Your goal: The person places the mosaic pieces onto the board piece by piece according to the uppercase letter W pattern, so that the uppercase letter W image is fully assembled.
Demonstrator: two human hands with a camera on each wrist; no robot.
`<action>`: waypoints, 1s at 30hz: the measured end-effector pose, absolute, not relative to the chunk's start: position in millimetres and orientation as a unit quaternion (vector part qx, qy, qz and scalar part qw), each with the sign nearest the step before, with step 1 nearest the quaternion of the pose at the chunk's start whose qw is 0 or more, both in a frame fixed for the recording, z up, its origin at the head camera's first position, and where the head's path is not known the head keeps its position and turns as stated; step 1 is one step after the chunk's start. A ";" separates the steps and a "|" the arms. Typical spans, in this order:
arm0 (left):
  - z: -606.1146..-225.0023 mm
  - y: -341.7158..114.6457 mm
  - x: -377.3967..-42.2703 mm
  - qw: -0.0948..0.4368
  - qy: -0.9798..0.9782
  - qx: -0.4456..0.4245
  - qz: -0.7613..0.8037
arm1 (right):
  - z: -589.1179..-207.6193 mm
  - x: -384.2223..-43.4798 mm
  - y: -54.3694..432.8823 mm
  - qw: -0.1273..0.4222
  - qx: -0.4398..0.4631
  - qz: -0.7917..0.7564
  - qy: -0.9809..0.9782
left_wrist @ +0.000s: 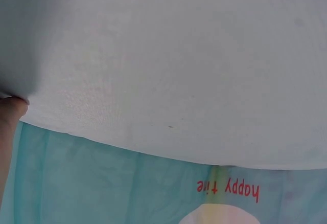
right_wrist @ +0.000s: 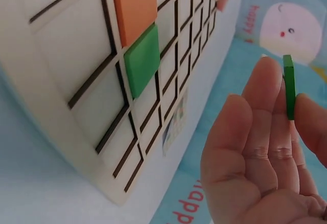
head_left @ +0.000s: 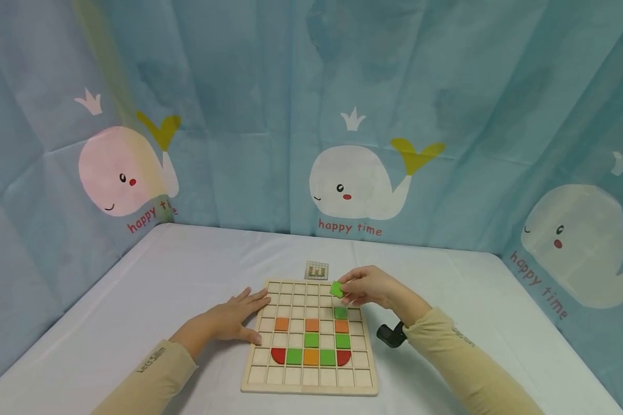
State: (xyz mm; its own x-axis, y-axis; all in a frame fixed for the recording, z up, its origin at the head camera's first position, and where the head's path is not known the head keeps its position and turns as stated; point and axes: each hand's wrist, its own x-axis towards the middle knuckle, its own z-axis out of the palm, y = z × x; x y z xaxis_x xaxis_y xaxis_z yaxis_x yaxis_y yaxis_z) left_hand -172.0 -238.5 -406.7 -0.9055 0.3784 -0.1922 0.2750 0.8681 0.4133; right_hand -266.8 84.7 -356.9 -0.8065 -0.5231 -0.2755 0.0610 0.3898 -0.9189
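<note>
My right hand [head_left: 372,287] pinches a green square tile [head_left: 336,289] between thumb and fingers, over the far right part of a wooden grid board [head_left: 311,389]. In the right wrist view the same tile is edge-on, held at the fingertips. My left hand [head_left: 227,318] rests with spread fingers along the board's left edge. Set in the grid are a row of orange tiles [head_left: 312,325], several green tiles [head_left: 311,340], and a near row with a red rounded tile [head_left: 278,355] at each end. One green tile [head_left: 340,313] sits above the rightmost orange one.
A small card [head_left: 316,270] with a grid pattern lies just beyond the board's far edge. A black curved piece [head_left: 391,334] shows beside the right sleeve. The white-covered table [head_left: 187,259] ends at a blue curtain [head_left: 249,173] printed with whales.
</note>
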 end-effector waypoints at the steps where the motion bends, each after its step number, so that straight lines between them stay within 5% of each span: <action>1: -406.8 -238.5 -172.1 0.133 0.958 0.171 0.190 | -357.3 -266.4 83.1 0.273 -0.147 -0.532 0.788; 30: -406.7 -238.2 -171.8 0.131 0.956 0.175 0.194 | -381.1 -251.4 23.3 0.247 -0.187 -0.486 0.817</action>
